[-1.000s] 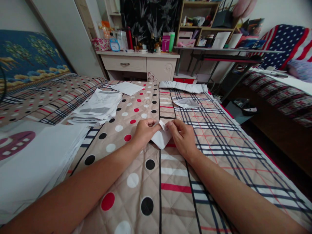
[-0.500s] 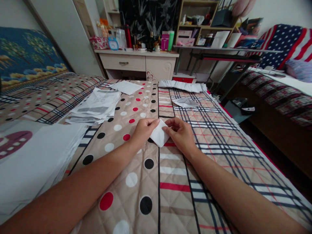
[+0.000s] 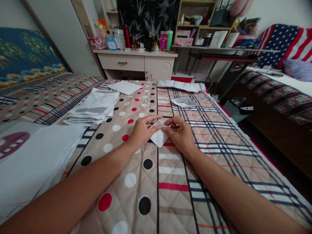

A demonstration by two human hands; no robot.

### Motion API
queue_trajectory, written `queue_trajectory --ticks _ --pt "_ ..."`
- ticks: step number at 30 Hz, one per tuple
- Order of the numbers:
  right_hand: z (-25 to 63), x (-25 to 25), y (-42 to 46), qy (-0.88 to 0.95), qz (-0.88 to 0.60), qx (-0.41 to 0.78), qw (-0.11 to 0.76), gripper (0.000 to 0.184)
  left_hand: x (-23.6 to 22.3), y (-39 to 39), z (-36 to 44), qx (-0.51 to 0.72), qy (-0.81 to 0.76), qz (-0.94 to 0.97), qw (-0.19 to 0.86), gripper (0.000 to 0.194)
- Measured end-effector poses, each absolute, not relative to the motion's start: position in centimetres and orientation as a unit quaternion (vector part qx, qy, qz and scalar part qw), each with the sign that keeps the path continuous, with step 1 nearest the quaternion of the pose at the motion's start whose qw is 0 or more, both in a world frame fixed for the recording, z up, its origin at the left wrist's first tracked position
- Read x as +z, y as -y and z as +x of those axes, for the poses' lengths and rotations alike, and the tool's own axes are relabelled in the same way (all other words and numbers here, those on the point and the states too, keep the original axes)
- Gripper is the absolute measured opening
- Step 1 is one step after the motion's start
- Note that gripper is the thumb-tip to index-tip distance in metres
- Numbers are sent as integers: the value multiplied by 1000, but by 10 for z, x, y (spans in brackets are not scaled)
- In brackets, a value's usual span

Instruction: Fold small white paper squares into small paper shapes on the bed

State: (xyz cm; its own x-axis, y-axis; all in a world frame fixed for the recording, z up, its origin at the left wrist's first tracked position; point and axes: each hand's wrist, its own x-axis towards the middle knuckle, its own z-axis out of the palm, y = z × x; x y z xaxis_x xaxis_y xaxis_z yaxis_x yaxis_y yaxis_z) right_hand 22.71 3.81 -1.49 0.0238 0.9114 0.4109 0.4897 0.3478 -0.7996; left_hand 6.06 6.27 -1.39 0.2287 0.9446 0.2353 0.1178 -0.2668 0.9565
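A small folded piece of white paper point(image 3: 159, 138) is held between my two hands, one corner pointing toward me, just above or on the patterned bedspread point(image 3: 143, 175). My left hand point(image 3: 144, 130) has its thumb on the paper's left upper side, with the fingers behind it. From the right, the thumb and fingertips of my right hand point(image 3: 179, 132) pinch the paper near its top. The thumbs come close together over the upper part, where a flap of the paper stands up. Parts of the fingertips are hidden behind the paper.
To the left lie a stack of printed sheets point(image 3: 94, 105) and larger white sheets point(image 3: 44, 156). Beyond is a single folded sheet point(image 3: 125, 87). A row of folded papers point(image 3: 181, 85) and a loose paper piece point(image 3: 184, 101) lie at the far right. A dresser point(image 3: 122, 61) stands behind.
The flap seen upright a second ago was pressed flat, and now an upper fold is lifted again. My left fingers have stretched out over the top, and both thumbs have moved closer together.
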Motion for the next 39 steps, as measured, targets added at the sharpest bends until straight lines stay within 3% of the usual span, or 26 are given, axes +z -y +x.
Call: queue_trajectory --ticks 5,8,14,23,26,32,39 --pt "230 -14 -41 663 -539 265 446 8 -14 -69 55 428 -429 720 339 20" --pt "236 -13 -45 690 -513 322 397 13 -14 -73 49 388 -443 751 299 19" --pt "248 -10 -53 750 -474 362 287 17 -17 -76 43 305 -457 769 327 24" --pt "244 -10 -48 763 -483 284 321 8 -15 -68 50 366 -430 792 233 13" --pt "242 -9 -46 752 -501 274 330 10 -18 -72 50 376 -430 777 265 7" --pt "243 -12 -47 758 -488 269 338 7 -24 -77 43 355 -452 754 319 18" --pt "249 -19 -52 763 -476 287 330 9 -16 -76 36 323 -444 749 371 18"
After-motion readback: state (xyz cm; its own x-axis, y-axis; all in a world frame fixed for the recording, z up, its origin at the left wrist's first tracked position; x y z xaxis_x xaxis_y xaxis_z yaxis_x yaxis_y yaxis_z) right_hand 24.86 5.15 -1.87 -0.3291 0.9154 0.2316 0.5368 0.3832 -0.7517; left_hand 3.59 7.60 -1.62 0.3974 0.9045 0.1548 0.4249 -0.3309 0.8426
